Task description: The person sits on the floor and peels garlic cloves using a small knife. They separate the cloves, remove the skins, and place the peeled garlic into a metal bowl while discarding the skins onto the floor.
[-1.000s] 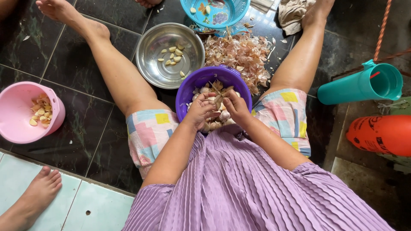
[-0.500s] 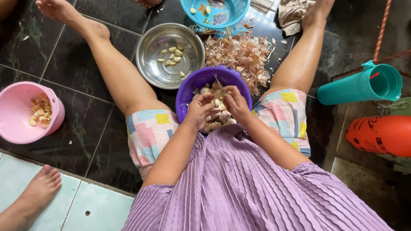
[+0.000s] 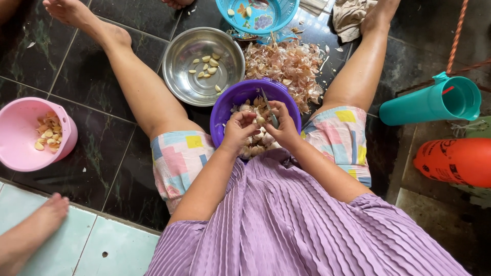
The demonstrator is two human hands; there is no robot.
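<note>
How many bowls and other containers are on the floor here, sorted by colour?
Purple bowl: 1
Pink bowl: 1
Steel bowl: 1
Blue basket: 1
Teal jug: 1
Orange container: 1
Total: 6

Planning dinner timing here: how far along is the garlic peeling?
Done: a few peeled cloves lie in the steel bowl, and a skin pile sits beyond. In hand: left hand holds a clove, right hand a knife. Left: the purple bowl holds many unpeeled cloves.
</note>
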